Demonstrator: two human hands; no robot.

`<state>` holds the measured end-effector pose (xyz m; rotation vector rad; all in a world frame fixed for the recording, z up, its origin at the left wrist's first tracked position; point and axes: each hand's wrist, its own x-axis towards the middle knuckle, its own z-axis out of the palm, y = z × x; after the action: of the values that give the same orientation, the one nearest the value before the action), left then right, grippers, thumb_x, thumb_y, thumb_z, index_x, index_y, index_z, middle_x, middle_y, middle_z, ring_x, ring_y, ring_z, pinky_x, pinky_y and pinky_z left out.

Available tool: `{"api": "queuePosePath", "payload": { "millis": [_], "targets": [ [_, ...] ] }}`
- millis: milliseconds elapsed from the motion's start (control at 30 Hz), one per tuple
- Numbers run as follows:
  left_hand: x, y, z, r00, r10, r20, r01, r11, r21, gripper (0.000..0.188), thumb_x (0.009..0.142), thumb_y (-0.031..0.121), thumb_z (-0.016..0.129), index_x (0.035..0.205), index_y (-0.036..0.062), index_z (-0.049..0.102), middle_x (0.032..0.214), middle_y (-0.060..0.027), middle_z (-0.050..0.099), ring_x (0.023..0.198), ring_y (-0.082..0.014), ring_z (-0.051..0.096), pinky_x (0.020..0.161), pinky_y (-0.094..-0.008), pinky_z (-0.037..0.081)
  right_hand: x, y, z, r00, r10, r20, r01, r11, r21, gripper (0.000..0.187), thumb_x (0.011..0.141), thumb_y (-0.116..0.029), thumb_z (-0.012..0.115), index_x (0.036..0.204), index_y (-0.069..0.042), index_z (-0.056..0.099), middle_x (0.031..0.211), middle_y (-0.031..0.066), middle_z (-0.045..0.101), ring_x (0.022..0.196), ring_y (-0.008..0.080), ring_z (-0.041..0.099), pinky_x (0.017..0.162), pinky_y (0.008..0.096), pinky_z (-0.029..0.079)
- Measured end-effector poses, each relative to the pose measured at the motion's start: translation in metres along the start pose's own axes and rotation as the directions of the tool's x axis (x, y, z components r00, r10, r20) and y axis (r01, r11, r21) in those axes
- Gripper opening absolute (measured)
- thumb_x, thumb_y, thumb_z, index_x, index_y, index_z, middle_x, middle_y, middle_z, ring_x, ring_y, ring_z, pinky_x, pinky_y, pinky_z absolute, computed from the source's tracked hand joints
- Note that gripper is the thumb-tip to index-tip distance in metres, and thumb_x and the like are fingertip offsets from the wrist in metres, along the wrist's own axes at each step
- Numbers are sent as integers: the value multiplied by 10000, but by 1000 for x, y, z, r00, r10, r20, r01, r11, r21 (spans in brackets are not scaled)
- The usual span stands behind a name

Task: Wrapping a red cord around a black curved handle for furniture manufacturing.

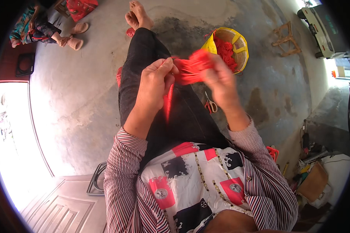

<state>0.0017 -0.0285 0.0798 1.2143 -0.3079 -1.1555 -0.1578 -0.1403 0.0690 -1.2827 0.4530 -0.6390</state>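
A bundle of red cord strands (188,70) is stretched between my two hands above my lap. My left hand (155,82) is closed, thumb against fingers, pinching the bundle's left end. From beneath it a thicker red cord (168,103) hangs down over my dark trousers. My right hand (221,81) is around the right end of the strands, closed but smeared by motion. On the floor beside my right forearm lies a pair of scissors (210,105) with orange-red and pale handles. A yellow basket (242,42) with red cord pieces (224,49) inside stands just beyond my right hand.
A small wooden frame (287,39) stands on the concrete floor at the far right, near a vehicle (319,31). Another person (35,29) sits at the far left beside a red bag (81,8). Assorted items including a cardboard piece (313,179) are piled at the lower right.
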Motion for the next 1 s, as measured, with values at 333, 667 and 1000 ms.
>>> {"api": "queuePosePath", "payload": {
  "millis": [333,667,1000],
  "targets": [
    [40,-35,-31,984,-175,-23,176,983,52,165,867,250,550,791,105,545,720,-70,621,454,-70,379,404,-226,244,-84,-35,-119,984,170,43,-171,876,450,283,1017,-308,451,1038,-43,549,618,-5,437,527,107,427,604,274,399],
    [21,-36,-28,990,-85,-109,86,996,5,60,802,122,564,793,79,522,730,-91,601,519,-105,442,469,-261,343,-94,26,-119,827,471,-308,-477,877,62,260,945,-267,602,948,-9,629,791,11,573,642,95,535,584,253,450],
    [-49,-51,22,839,465,282,-537,789,298,242,835,77,704,1056,9,635,1030,-123,650,915,-240,635,855,-328,508,-61,15,18,868,485,101,-483,782,393,415,967,-373,543,1131,6,589,833,87,644,683,132,602,626,265,492]
  ]
}}
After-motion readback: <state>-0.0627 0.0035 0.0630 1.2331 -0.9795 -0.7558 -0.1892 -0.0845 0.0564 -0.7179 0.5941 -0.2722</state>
